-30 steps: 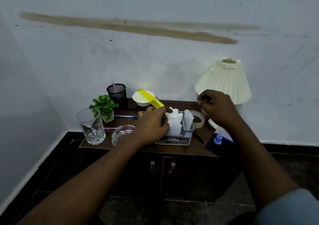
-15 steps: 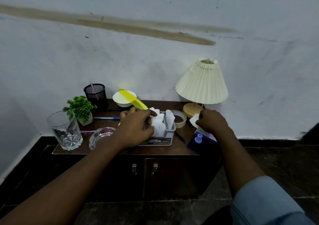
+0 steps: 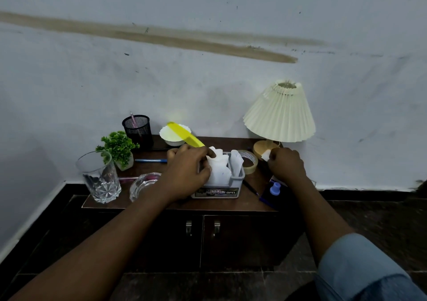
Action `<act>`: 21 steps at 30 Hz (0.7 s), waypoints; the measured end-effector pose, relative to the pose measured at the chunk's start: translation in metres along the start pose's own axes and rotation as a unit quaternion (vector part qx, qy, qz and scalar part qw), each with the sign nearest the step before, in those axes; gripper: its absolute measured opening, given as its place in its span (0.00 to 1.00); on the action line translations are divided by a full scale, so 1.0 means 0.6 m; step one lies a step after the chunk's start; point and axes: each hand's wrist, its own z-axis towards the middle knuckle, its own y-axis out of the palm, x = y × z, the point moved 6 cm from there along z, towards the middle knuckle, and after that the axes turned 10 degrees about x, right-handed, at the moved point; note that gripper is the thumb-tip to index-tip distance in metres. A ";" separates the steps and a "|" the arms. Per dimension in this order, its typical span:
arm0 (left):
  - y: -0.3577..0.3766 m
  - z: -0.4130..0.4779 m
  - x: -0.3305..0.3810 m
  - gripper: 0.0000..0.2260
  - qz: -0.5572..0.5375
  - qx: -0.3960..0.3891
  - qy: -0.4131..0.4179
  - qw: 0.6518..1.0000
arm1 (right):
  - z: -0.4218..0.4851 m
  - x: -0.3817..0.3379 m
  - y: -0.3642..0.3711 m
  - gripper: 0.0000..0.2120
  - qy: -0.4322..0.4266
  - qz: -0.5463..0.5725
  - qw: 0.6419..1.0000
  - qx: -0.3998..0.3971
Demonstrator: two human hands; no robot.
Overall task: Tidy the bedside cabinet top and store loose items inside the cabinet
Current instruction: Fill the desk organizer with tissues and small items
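Note:
A dark wooden bedside cabinet (image 3: 221,204) stands against the wall, both doors closed. On its top sits a grey organizer box (image 3: 239,180) holding white papers (image 3: 218,166). My left hand (image 3: 187,171) grips the box's left side, thumb on the papers, and also holds a yellow comb (image 3: 184,136) that points up and left. My right hand (image 3: 286,165) pinches a small white paper scrap (image 3: 265,155) near the lamp base. A tape roll (image 3: 250,164) lies behind the box. A blue pen (image 3: 150,161) lies near the plant.
On the left stand a drinking glass (image 3: 100,180), a glass ashtray (image 3: 143,184), a small green plant (image 3: 119,145), a black mesh pen cup (image 3: 137,129) and a white bowl (image 3: 173,136). A pleated lamp (image 3: 279,115) stands at the right, a blue object (image 3: 275,188) at the right edge.
My right hand dropped from near the lamp shade to the cabinet's right side and now pinches a white scrap. My left hand stays on the box with the comb.

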 end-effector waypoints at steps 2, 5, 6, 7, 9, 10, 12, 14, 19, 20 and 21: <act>0.000 0.001 0.000 0.13 -0.003 -0.002 0.001 1.000 | 0.004 -0.007 -0.014 0.08 -0.022 0.063 0.998 0.014; 0.000 0.000 0.000 0.13 -0.009 -0.007 -0.002 1.000 | -0.003 -0.022 -0.028 0.08 -0.026 0.156 0.987 0.005; -0.001 0.000 0.000 0.13 -0.008 -0.009 -0.003 1.000 | -0.007 -0.029 -0.033 0.07 -0.036 0.178 0.983 0.002; -0.001 0.000 0.001 0.13 -0.007 -0.010 -0.004 1.000 | -0.012 -0.037 -0.039 0.06 -0.047 0.198 0.979 0.000; -0.003 -0.001 0.003 0.13 -0.007 -0.008 -0.003 1.000 | -0.022 -0.052 -0.052 0.05 -0.059 0.252 0.966 -0.013; -0.005 -0.001 0.004 0.14 -0.007 -0.004 0.000 1.000 | -0.026 -0.061 -0.060 0.04 -0.056 0.292 0.955 -0.025; -0.010 0.000 0.008 0.15 -0.005 0.008 0.004 1.000 | -0.032 -0.079 -0.077 0.04 -0.040 0.375 0.925 -0.046; -0.018 0.000 0.012 0.18 -0.001 0.025 0.003 1.000 | -0.040 -0.099 -0.095 0.03 -0.028 0.454 0.888 -0.066; -0.037 0.000 0.024 0.22 -0.076 0.055 -0.041 0.995 | -0.061 -0.149 -0.131 0.02 -0.016 0.603 0.786 -0.134; -0.040 0.000 0.024 0.23 -0.115 0.053 -0.063 0.990 | -0.065 -0.159 -0.136 0.02 -0.011 0.632 0.760 -0.150; -0.042 -0.001 0.023 0.24 -0.155 0.043 -0.087 0.983 | -0.070 -0.169 -0.140 0.02 -0.003 0.661 0.732 -0.167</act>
